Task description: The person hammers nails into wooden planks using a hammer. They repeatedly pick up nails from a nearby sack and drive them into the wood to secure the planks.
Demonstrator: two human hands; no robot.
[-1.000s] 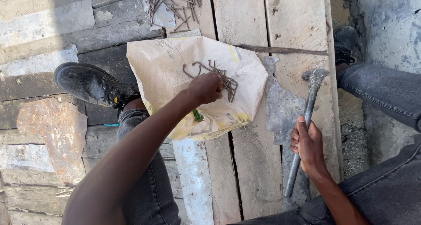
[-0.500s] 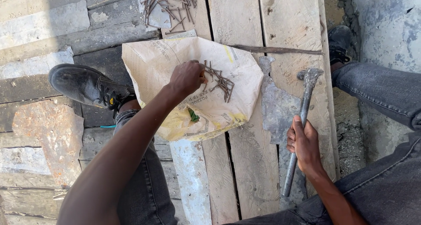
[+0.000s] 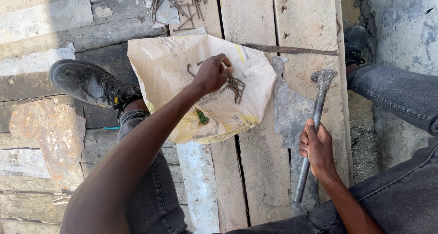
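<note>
My left hand [image 3: 211, 73] reaches over a crumpled tan paper sack [image 3: 169, 70] lying on the planks, its fingers pinched together over a small heap of rusty nails [image 3: 236, 87] on the sack; whether a nail sits between them is unclear. My right hand [image 3: 316, 147] grips the handle of a grey metal hammer [image 3: 319, 97], whose head rests on the wood beside a torn grey patch [image 3: 288, 111].
A larger pile of rusty nails [image 3: 180, 2] lies at the top on a grey scrap. My black boot [image 3: 89, 82] stands at the left, my other boot [image 3: 357, 43] at the right. A thin rod [image 3: 292, 49] lies across the planks; rough concrete [image 3: 401, 24] borders the right.
My left hand has drawn back to the left across the sack, leaving the small heap of nails uncovered to its right. The right hand and hammer stay put.
</note>
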